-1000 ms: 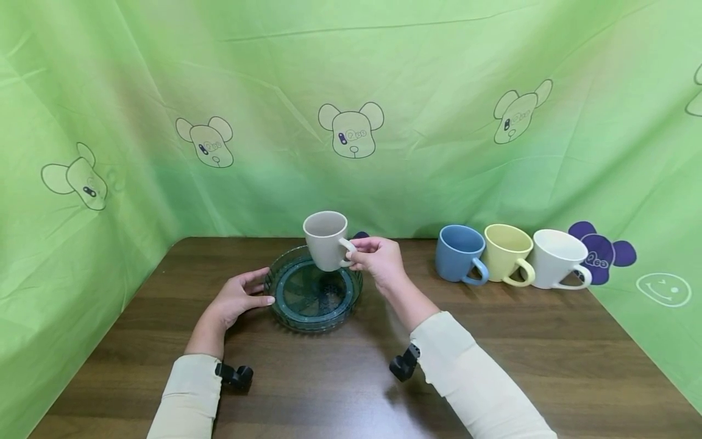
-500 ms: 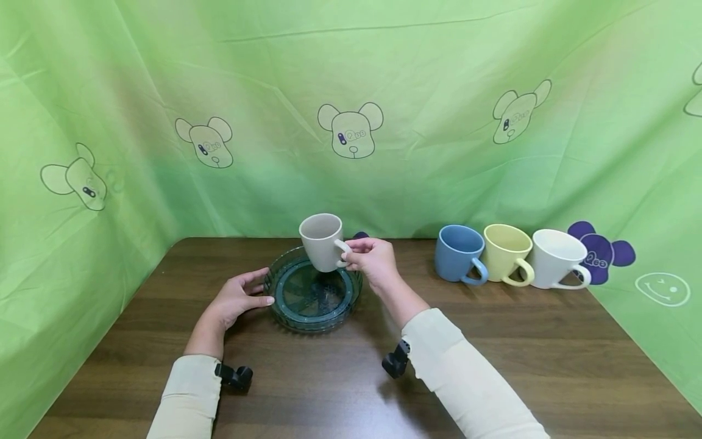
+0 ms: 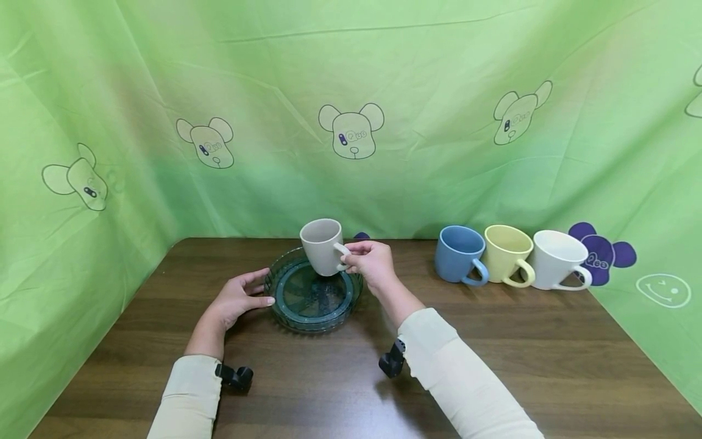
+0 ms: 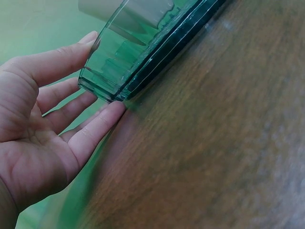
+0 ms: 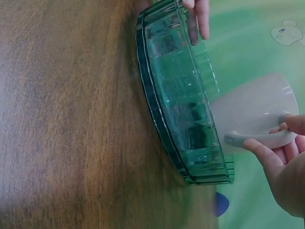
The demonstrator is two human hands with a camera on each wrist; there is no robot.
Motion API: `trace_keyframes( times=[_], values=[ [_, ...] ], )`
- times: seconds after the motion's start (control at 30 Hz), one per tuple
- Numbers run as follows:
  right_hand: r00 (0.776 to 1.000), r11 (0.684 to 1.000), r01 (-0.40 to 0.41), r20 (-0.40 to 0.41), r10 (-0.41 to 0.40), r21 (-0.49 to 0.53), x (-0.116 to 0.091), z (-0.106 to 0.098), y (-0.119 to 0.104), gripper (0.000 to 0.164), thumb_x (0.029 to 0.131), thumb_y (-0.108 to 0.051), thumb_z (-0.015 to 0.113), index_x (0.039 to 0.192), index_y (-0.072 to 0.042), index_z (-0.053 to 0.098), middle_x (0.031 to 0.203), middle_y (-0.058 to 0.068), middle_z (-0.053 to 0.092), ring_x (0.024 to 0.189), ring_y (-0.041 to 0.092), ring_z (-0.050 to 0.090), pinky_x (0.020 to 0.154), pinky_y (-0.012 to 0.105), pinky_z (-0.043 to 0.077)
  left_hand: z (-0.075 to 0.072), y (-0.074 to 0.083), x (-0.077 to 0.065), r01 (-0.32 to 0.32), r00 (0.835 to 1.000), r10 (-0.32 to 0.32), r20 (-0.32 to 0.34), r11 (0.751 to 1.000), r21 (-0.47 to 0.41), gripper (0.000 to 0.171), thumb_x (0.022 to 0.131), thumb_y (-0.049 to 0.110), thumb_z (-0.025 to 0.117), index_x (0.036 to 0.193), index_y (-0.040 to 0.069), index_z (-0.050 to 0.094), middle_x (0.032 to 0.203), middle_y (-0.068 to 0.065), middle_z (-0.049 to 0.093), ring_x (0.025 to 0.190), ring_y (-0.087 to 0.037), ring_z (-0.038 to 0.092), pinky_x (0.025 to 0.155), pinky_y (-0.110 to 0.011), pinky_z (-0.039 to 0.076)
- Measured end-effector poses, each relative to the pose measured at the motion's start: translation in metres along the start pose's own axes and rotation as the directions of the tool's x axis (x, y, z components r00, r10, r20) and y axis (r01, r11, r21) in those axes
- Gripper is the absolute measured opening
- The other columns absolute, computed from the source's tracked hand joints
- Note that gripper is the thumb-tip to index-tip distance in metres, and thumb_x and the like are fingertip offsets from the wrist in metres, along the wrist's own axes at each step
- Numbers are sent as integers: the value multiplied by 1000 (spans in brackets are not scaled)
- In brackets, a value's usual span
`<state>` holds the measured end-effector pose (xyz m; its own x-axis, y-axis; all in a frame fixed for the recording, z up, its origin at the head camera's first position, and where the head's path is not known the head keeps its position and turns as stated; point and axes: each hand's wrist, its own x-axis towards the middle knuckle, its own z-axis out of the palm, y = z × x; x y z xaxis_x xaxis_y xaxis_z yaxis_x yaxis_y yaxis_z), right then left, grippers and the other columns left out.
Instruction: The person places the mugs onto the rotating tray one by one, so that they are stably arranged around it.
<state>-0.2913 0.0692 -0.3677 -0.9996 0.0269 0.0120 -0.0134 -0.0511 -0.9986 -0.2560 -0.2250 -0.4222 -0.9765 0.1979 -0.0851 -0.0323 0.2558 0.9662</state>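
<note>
A light grey mug [image 3: 320, 247] is held slightly tilted over a round teal glass dish [image 3: 287, 321] on the table. My right hand [image 3: 372, 263] pinches the mug's handle between thumb and fingers. In the right wrist view the mug's base reaches the far rim of the dish; whether it touches the glass, I cannot tell. My left hand [image 3: 234, 300] is at the dish's left side. Its fingers [image 4: 95, 130] lie fairly straight against the outer wall, with the thumb at the rim in the left wrist view.
To the right stand a blue mug [image 3: 455, 259], a yellow mug [image 3: 503, 259] and a white mug [image 3: 554, 265] in a row, handles facing right and forward. A green printed curtain [image 3: 351, 183] hangs behind the brown wooden table [image 3: 307, 390].
The right hand has moved a little left with the grey mug, and the mug now sits slightly lower over the dish. The left hand and the dish have stayed put.
</note>
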Motion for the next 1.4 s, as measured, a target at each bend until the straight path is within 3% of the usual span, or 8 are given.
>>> trace_keyframes(
  times=[0.37,0.6,0.83,1.17,1.4],
  values=[
    [1000,1000,-12,2,12,10,4,-3,6,27,78,16,69,105,14,67,85,16,69,74,28,68,63,34,60,0,0,1,6,1000,-6,1,1000,1,75,84,6,76,149,3,38,155,-20,29,136,-41,35,102,-38,45],
    [1000,1000,-8,22,8,-9,6,-8,4,26,79,16,69,105,14,67,86,15,67,81,36,68,72,43,60,0,1,0,4,1000,-4,2,1000,-2,75,84,6,76,149,3,38,155,-20,29,136,-41,35,103,-39,45],
    [1000,999,-21,16,22,-48,8,-14,3,25,79,15,70,104,12,68,96,23,68,76,21,68,81,49,57,0,0,0,-3,1000,3,8,1000,3,75,84,6,76,149,2,38,154,-21,30,136,-41,35,104,-41,44],
    [1000,997,1,4,-1,-71,14,-20,7,25,78,17,70,103,13,68,91,20,68,73,17,66,75,43,60,0,2,-2,4,1000,-4,1,1000,-3,75,84,6,76,149,4,38,155,-20,30,136,-40,35,101,-38,46],
    [1000,999,-12,-10,11,-49,17,-23,13,27,78,17,69,105,14,67,102,30,66,72,15,65,70,36,61,1,3,-3,7,1000,-7,3,1000,1,76,84,6,77,149,4,37,154,-20,31,136,-41,35,100,-38,47]
  ],
)
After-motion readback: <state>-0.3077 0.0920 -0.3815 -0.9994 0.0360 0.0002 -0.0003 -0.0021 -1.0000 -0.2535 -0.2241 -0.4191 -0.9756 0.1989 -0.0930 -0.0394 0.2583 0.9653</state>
